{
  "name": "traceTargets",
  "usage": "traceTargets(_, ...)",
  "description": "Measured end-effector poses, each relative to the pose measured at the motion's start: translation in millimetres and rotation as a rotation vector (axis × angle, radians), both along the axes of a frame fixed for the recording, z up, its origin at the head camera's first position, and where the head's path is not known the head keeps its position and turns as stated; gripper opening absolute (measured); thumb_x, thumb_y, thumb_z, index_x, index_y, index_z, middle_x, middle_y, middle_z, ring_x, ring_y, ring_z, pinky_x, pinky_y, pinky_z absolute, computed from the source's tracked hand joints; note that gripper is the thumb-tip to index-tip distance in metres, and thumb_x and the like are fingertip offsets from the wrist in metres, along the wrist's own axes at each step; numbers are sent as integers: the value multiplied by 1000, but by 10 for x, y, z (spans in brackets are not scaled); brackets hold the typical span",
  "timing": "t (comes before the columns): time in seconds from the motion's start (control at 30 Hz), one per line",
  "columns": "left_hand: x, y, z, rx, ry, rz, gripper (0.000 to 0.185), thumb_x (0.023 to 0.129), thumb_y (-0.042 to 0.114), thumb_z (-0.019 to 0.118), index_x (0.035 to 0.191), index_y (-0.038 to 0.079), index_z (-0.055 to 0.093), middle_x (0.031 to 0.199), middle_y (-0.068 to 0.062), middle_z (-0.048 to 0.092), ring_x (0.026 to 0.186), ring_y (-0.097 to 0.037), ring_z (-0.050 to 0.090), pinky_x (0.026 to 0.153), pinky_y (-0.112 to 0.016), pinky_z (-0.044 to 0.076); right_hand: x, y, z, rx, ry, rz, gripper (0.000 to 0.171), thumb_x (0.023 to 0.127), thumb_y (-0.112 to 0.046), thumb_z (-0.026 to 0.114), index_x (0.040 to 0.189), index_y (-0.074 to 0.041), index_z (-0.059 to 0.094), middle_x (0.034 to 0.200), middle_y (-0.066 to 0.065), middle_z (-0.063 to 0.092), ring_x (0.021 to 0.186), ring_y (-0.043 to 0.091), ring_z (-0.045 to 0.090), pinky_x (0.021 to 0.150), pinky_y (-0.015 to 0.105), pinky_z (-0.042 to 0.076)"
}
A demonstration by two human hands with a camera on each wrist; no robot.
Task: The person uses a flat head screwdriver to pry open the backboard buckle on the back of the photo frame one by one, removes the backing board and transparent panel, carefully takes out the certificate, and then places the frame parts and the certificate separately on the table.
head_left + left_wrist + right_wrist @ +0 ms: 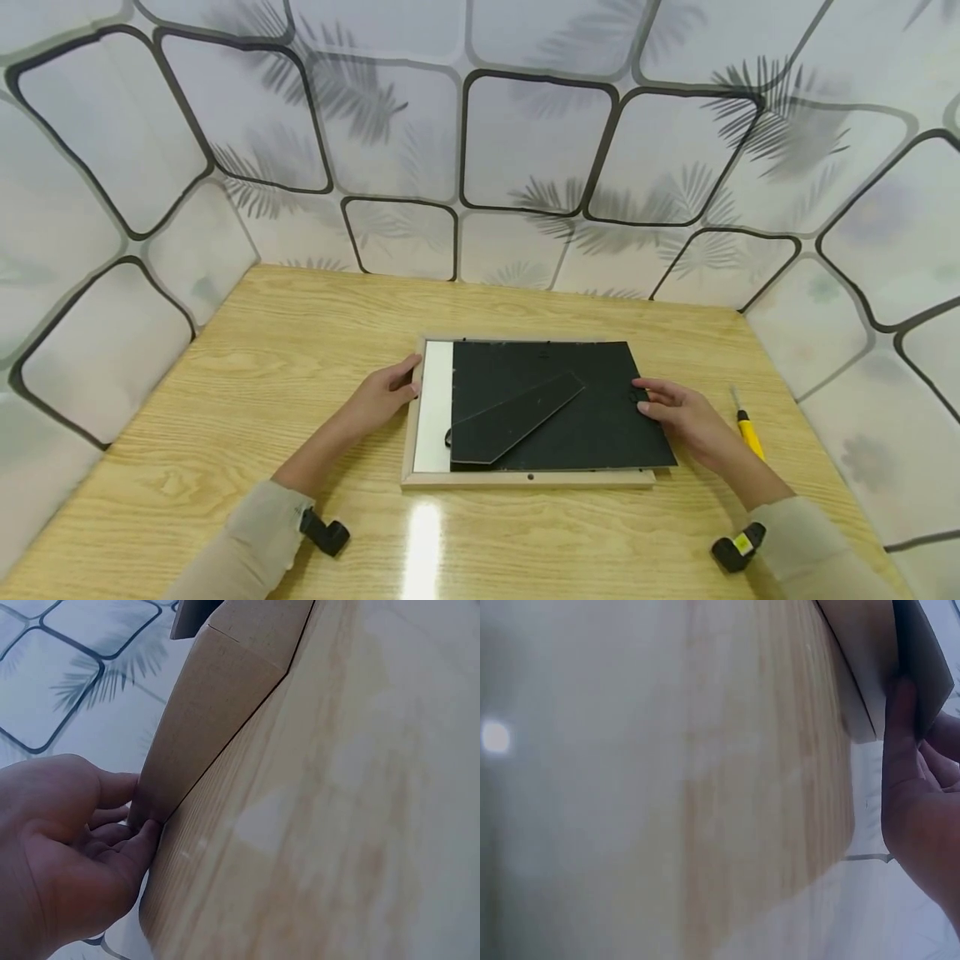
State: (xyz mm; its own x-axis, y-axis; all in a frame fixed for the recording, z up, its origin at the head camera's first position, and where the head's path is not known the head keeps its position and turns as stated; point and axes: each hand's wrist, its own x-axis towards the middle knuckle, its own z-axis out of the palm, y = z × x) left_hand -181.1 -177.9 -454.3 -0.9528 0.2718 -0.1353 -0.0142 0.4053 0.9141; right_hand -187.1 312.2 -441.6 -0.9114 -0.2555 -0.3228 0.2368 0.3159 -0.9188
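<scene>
A light wooden picture frame (525, 478) lies face down in the middle of the table. Its black backing board (607, 425) sits shifted to the right, baring a white strip (435, 408) along the left side. A black stand leg (513, 417) lies slanted across the board. My left hand (386, 390) grips the frame's left edge, and in the left wrist view the left hand (75, 847) has its fingers against the frame's outer side (210, 712). My right hand (671, 408) pinches the board's right edge, fingers on top. In the right wrist view the right hand's thumb (904, 735) lies along the dark board (922, 652).
A yellow-handled screwdriver (750, 433) lies on the wooden table (262, 358) just right of my right hand. Patterned walls close in the table at the back and both sides. Black wrist cameras (325, 531) sit on both sleeves.
</scene>
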Motion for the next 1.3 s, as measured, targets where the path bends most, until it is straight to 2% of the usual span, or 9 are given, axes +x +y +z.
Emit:
traceTargets(0.13,11,-1,12,5,-4,-4,61,106,19,54,160,7,27,167,-13,21,153,-30,22,122,-47,27,15,-7,-5,-52,-14,-46,69,101,-23,64,158,-3,31,163,25,22,103,1,65,86,24,57)
traceTargets(0.37,28,-21,16,54,-24,-30,69,104,23,58,161,8,22,168,-12,17,153,-31,22,121,-47,29,103,114,47,-207,-4,-133,65,101,-17,63,158,-9,33,141,-9,50,108,-5,63,89,20,56)
traceTargets(0.5,32,-37,9,68,-30,-35,69,104,24,58,161,8,23,168,-12,17,153,-32,21,121,-48,27,183,235,100,-230,6,-151,63,103,-16,59,159,-12,31,168,12,13,109,-10,59,89,17,54)
traceTargets(0.63,30,-47,0,54,-19,-33,69,104,25,58,161,8,23,168,-12,17,154,-32,20,122,-48,25,288,358,161,-306,-3,-187,59,104,-15,57,159,-19,33,167,14,-16,110,-11,59,88,17,54)
traceTargets(0.73,31,-43,5,46,-15,-37,68,104,25,58,161,9,23,168,-13,17,153,-33,21,122,-49,26,380,458,191,-419,7,-232,53,104,-10,55,154,-24,43,169,3,14,108,-4,64,85,21,57)
traceTargets(0.83,34,-33,13,41,-19,-41,68,104,25,57,161,9,23,168,-13,17,152,-35,24,121,-49,28,459,539,201,-562,55,-280,46,104,-2,51,145,-23,56,145,-7,56,104,4,70,82,23,59)
traceTargets(0.9,35,-34,13,34,-20,-41,68,104,25,57,161,10,23,168,-13,18,152,-35,26,120,-49,30,505,571,197,-646,87,-334,45,103,2,50,140,-22,62,126,-13,66,102,8,71,80,23,59)
traceTargets(1.1,22,-45,-2,31,-23,-58,70,105,27,57,162,11,21,168,-11,16,153,-33,24,121,-48,29,636,583,193,-710,102,-598,60,102,1,52,154,-21,34,167,-15,9,132,-9,46,84,10,51)
traceTargets(1.3,6,-71,-26,37,-32,-76,69,105,22,55,162,10,17,169,-13,12,154,-33,19,122,-49,25,657,525,230,-621,89,-969,71,98,-1,61,158,-14,27,141,-8,44,76,1,50,55,19,34)
